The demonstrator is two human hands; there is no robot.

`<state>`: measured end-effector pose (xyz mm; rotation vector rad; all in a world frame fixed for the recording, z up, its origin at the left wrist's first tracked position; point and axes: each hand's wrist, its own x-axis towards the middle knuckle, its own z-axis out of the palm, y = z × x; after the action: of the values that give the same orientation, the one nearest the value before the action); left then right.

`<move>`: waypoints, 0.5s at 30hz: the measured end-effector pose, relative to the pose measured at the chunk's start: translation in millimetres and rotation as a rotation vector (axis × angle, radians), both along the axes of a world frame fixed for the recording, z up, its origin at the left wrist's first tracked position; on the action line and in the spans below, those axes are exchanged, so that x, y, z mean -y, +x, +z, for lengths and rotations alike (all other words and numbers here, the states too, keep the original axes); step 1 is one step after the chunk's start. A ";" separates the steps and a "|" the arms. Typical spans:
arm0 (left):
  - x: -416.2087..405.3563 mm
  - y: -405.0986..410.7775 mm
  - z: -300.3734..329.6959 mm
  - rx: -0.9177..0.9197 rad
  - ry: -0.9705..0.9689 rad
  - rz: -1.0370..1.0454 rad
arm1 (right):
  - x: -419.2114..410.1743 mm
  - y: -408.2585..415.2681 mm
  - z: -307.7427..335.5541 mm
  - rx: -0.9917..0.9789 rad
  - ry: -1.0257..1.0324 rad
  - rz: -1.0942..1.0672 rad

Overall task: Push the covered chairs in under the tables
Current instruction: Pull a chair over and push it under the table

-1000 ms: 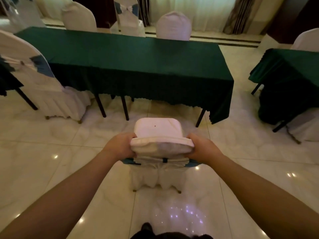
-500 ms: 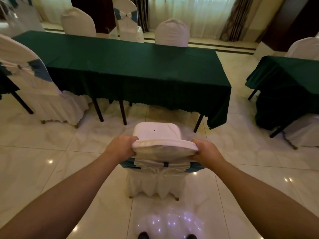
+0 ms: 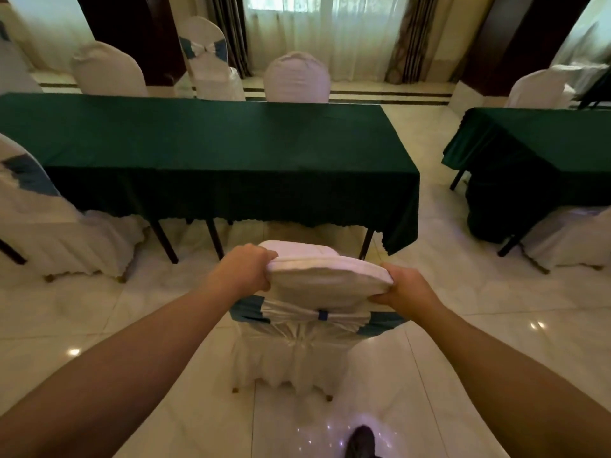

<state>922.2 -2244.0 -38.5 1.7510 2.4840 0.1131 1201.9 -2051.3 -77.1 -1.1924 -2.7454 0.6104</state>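
Observation:
A white covered chair (image 3: 317, 285) with a teal sash and white bow stands on the marble floor right in front of me, its seat facing the long green-clothed table (image 3: 205, 153). My left hand (image 3: 246, 269) grips the left end of the chair's backrest top. My right hand (image 3: 403, 287) grips the right end. The front of the seat reaches the table's hanging cloth edge, near the right-hand table legs.
Another covered chair (image 3: 49, 226) sits at the left by the table. Three covered chairs (image 3: 296, 77) line the table's far side. A second green table (image 3: 535, 153) with a chair (image 3: 568, 239) stands at the right. My shoe (image 3: 362, 441) shows at the bottom.
The chair and both hands have moved forward toward the green table; the seat front now reaches the cloth edge. The table looks nearer, and one shoe has stepped forward.

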 end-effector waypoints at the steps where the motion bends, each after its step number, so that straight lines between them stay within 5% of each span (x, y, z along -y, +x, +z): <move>1: -6.4 -4.0 0.1 -0.011 -0.002 0.000 | -5.3 -4.2 0.2 -0.003 -0.010 -0.010; 15: -150.9 -78.0 3.9 -0.070 -0.106 0.066 | -149.9 -87.4 21.2 0.042 -0.072 0.055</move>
<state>844.1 -2093.1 -34.6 1.6599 2.5454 -0.0749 1114.5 -1901.4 -56.0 -1.1601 -2.8219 0.7035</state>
